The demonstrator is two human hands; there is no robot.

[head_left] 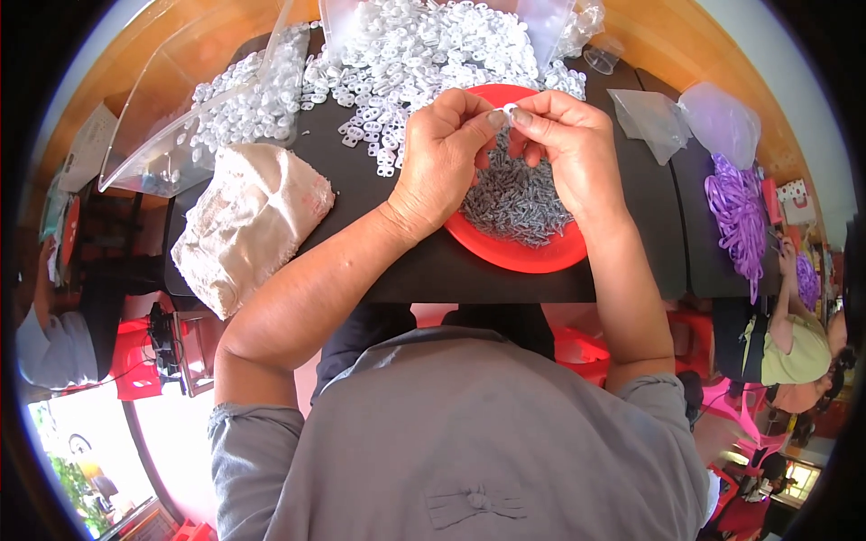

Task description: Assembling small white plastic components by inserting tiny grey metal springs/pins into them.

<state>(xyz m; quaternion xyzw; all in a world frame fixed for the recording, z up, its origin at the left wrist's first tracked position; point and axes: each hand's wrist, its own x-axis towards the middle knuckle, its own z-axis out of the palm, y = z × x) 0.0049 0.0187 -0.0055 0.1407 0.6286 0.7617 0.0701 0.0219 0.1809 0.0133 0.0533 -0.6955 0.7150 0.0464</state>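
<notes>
Over a red bowl (469,236) my two hands meet at the fingertips. My left hand (446,144) and my right hand (564,140) are both closed in a pinch on a small white plastic piece (508,112), mostly hidden by thumbs and fingers. Many grey screws (514,203) fill the bowl below. Beyond my left hand a heap of small white plastic pieces with holes (424,45) spreads across the dark table, some lying loose near my wrist.
A clear plastic bin (149,149) with white pieces (244,104) stands at left, a cream cloth (257,212) near my left forearm. At right lie clear plastic bags (722,117) and purple ribbon strips (735,212). Other people (798,347) sit at the far right and left.
</notes>
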